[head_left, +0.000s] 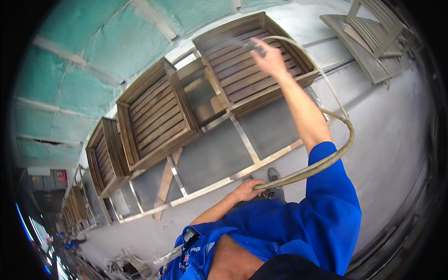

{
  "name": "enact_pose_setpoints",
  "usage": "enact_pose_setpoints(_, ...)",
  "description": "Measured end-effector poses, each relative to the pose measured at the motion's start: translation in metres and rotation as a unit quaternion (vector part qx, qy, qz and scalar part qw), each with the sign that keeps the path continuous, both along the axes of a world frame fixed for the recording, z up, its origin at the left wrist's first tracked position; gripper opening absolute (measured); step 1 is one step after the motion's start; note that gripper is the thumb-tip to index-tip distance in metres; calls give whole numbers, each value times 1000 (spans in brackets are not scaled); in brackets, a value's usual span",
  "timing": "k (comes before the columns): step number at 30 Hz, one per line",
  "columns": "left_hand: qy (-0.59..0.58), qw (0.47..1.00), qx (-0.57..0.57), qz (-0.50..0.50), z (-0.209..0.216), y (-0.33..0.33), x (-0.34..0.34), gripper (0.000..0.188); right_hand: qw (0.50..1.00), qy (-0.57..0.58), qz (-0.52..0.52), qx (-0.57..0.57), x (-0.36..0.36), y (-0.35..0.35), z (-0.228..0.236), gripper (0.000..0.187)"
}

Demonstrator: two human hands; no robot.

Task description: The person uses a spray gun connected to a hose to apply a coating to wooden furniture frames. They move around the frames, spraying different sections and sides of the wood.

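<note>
My right hand point(270, 58) reaches out over a slatted wooden frame point(254, 86) and is wrapped around a small dark spray gun point(255, 47). A pale haze hangs in front of the gun's tip, over the slats. From the gun a thin pale hose point(326, 77) arcs to the right and joins a thicker tan hose point(326, 162). Close to my waist, my left hand point(246, 190) is closed around that thicker hose. Fine detail of the gun is blurred and partly covered by my fingers.
Two more slatted frames point(156, 114) point(103, 156) stand to the left on a long metal rack point(224, 183). Behind them rises a green padded wall point(107, 46). Grey wooden pieces point(373, 42) lean at the far right. My shoe point(273, 174) is beside the rack.
</note>
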State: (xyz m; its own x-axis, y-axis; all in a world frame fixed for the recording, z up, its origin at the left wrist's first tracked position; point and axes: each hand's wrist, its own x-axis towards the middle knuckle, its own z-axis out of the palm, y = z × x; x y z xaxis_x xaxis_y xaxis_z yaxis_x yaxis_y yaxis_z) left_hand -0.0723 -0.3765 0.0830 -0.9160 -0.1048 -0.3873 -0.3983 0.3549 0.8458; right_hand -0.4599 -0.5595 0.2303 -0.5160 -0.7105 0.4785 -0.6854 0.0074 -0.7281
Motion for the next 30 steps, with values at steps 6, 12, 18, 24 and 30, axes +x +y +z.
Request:
enact_pose_setpoints(6,14,992,18,123,-4,46,-21,28,992,-38,-114,-39,-49,24,-3,48)
enact_pose_setpoints(12,-80,976,43,196,3,54,-13,31,996,-74,-35,-28,-12,-22,-8,50)
enact_pose_setpoints(18,-87,972,44,212,18,57,-16,38,992,-112,42,-44,22,-39,-6,53)
enact_pose_setpoints(24,-99,970,42,217,26,61,-16,36,987,-13,-161,-12,-80,-18,10,52)
enact_pose_setpoints(30,-110,976,65,176,27,47,-7,42,983,-12,-183,-15,-108,22,25,51)
